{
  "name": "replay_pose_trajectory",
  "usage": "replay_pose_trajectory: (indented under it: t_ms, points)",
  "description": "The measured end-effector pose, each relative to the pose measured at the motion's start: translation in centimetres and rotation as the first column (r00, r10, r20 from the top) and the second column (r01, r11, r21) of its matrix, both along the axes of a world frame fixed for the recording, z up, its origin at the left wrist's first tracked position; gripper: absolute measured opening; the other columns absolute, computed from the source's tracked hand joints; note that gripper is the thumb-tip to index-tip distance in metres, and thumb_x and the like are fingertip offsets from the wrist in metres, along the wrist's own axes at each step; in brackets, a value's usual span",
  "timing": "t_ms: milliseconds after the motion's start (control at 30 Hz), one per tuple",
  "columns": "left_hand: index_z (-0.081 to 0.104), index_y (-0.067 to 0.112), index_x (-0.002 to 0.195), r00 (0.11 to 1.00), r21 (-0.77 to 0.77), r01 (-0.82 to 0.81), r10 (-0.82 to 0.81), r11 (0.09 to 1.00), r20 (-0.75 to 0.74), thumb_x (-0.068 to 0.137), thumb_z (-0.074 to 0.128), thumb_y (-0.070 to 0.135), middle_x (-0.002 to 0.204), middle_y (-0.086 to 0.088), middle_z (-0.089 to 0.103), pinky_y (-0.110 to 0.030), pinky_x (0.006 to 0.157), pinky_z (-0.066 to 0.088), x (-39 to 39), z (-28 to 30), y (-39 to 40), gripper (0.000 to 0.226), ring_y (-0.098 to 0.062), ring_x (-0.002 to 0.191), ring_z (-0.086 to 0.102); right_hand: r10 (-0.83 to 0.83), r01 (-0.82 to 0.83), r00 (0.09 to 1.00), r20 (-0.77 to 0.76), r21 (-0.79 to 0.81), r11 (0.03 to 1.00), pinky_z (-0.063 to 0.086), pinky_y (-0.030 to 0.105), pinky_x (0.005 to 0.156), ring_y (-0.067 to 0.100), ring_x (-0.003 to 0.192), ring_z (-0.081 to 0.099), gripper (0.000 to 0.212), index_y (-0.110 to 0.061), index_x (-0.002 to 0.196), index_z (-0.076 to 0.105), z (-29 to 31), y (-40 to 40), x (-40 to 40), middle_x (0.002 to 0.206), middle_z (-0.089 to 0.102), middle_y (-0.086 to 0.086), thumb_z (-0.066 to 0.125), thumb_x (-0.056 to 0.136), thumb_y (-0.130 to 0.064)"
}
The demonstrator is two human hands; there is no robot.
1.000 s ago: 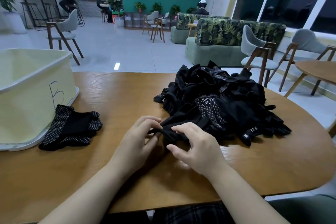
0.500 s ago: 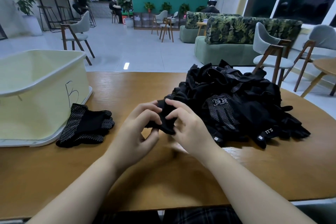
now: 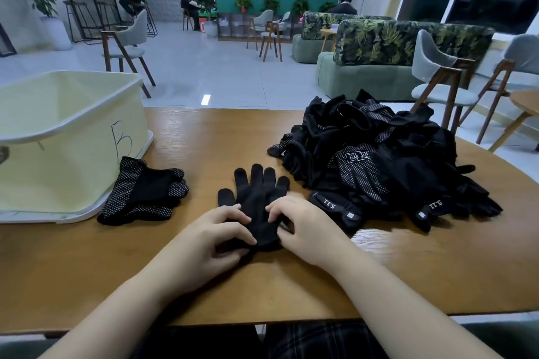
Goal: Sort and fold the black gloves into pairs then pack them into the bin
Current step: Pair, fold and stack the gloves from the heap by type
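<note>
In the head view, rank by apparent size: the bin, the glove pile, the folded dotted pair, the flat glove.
1. bin
2. glove pile
3. folded dotted pair and flat glove: look alike, hands partly cover the glove.

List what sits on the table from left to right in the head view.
Pale yellow bin → dotted folded gloves → plain black glove laid flat, fingers pointing away, with the left hand and right hand gripping its cuff end → pile of black gloves.
</note>
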State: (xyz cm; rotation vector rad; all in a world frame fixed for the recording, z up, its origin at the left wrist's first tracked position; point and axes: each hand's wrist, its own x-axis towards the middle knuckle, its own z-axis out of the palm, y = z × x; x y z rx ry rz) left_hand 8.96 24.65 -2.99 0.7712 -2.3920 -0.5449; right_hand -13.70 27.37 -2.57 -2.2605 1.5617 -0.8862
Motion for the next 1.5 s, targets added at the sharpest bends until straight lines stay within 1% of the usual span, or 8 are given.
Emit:
replay_pose_trajectory:
  t_ms: [167,367,467,567,767,967,1200,1500]
  points:
    - [0.063,0.05,0.106,1.0,-0.047,-0.019,0.019,0.999,0.016,0.082,0.054,0.057,0.109,0.028,0.058,-0.037,0.109,0.022,0.2,-0.1,0.4,0.027,0.01,0.121,0.046,-0.066,0.067,0.998,0.014,-0.05,0.996,0.047,0.033,0.085,0.011,0.098,0.053,0.021,-0.018,0.094,0.066,-0.1,0.6,0.0,0.098,0.066,-0.009,0.056,0.081,-0.005]
    - [0.064,0.05,0.106,1.0,-0.054,0.022,-0.021,0.998,0.003,0.084,0.053,0.057,0.1,0.026,0.06,-0.038,0.11,0.026,0.4,-0.1,1.1,0.026,0.007,0.123,0.046,-0.132,0.145,0.988,0.081,-0.174,0.974,0.045,0.027,0.077,0.01,0.087,0.052,0.021,-0.017,0.082,0.068,-0.2,1.1,-0.4,0.083,0.066,-0.01,0.054,0.078,-0.002]
    - [0.066,0.047,0.103,0.999,-0.056,0.034,-0.033,0.998,0.022,0.084,0.057,0.052,0.095,0.024,0.06,-0.04,0.104,0.038,0.4,0.1,1.2,0.022,0.003,0.122,0.048,-0.29,0.328,0.943,0.16,-0.328,0.886,0.046,0.027,0.076,0.013,0.087,0.053,0.019,-0.015,0.077,0.068,0.3,0.8,-1.9,0.081,0.066,-0.008,0.055,0.076,-0.002]
    - [0.069,0.043,0.096,0.999,-0.077,0.037,-0.034,0.996,0.043,0.082,0.061,0.046,0.093,0.022,0.059,-0.031,0.098,0.042,0.1,0.3,1.5,0.017,0.002,0.118,0.049,-0.467,0.491,0.87,0.161,-0.382,0.783,0.046,0.035,0.079,0.02,0.093,0.055,0.02,-0.016,0.079,0.069,0.6,0.5,-3.7,0.09,0.067,-0.006,0.061,0.075,0.001]
    - [0.069,0.046,0.095,0.993,-0.041,0.015,-0.011,0.999,0.115,0.079,0.056,0.057,0.115,0.027,0.054,-0.013,0.105,0.026,0.1,0.7,1.9,0.024,0.009,0.127,0.038,-0.691,0.705,0.701,0.174,-0.313,0.636,0.031,0.033,0.086,0.025,0.112,0.048,0.022,-0.016,0.091,0.07,0.7,1.4,-6.1,0.11,0.065,-0.001,0.063,0.077,0.0]
    - [0.057,0.051,0.118,0.979,0.031,-0.018,0.011,0.999,0.203,0.084,0.032,0.06,0.134,0.032,0.041,-0.013,0.11,0.013,-0.4,1.2,2.0,0.043,0.015,0.134,0.02,-0.796,0.816,0.576,0.186,-0.188,0.547,0.031,0.045,0.101,0.029,0.13,0.031,0.024,-0.016,0.101,0.071,0.6,3.0,-8.0,0.137,0.047,0.009,0.057,0.085,-0.004]
    - [0.032,0.056,0.133,0.929,-0.003,-0.031,0.03,1.0,0.37,0.081,0.012,0.063,0.143,0.037,0.019,-0.012,0.112,-0.005,-0.9,1.2,1.6,0.056,0.02,0.134,-0.003,-0.792,0.804,0.593,0.145,-0.042,0.594,0.021,0.043,0.114,0.021,0.14,0.026,0.038,-0.014,0.132,0.056,0.9,3.4,-8.9,0.147,0.041,0.003,0.049,0.094,-0.015]
    - [0.019,0.057,0.138,0.887,-0.027,-0.052,0.059,0.998,0.457,0.076,0.005,0.064,0.149,0.035,0.0,-0.012,0.11,-0.013,-1.0,1.5,1.7,0.064,0.018,0.133,-0.017,-0.772,0.797,0.602,0.203,-0.108,0.594,0.024,0.044,0.115,0.023,0.14,0.027,0.042,-0.008,0.134,0.051,0.8,3.3,-8.4,0.146,0.042,0.006,0.052,0.092,-0.012]
